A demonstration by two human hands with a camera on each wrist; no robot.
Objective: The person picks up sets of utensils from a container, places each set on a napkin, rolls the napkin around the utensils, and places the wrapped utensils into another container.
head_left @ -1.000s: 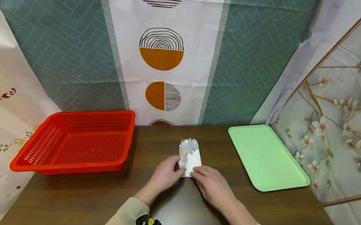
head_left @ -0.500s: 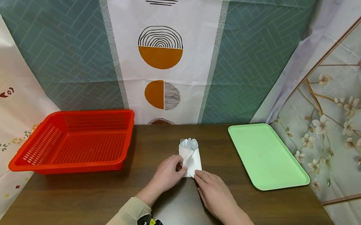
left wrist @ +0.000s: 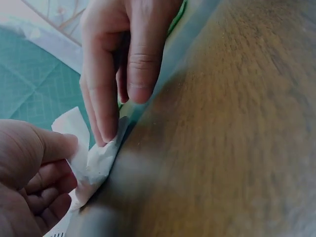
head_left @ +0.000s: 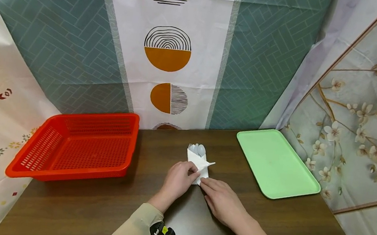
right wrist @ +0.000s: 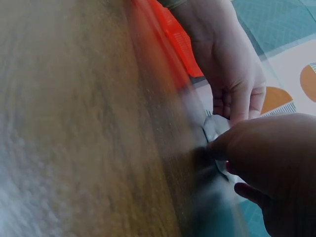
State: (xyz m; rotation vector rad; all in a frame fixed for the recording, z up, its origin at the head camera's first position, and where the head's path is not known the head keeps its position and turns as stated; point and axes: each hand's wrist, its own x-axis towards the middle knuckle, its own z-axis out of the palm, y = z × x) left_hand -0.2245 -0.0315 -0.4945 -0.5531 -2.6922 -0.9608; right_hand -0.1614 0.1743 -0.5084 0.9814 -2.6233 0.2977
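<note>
A white napkin (head_left: 195, 157) lies on the table with a fork (head_left: 191, 147) and a spoon (head_left: 201, 150) poking out of its far end, another pale handle or utensil between them. My left hand (head_left: 178, 177) pinches a lifted flap of the napkin (left wrist: 74, 123) between thumb and forefinger, seen also in the left wrist view. My right hand (head_left: 222, 199) rests its fingertips on the napkin's near right corner, fingers fairly straight. The napkin's near left part is hidden by my left hand.
A red basket (head_left: 68, 177) stands on the table at the left. At the right lies a light green tray (head_left: 278, 165). Patterned cloths (head_left: 250, 55) hang behind the table and at both sides.
My left hand has drawn the napkin's flap up, so its tip now sticks out to the right over the napkin. My right hand has barely shifted at the near corner.
</note>
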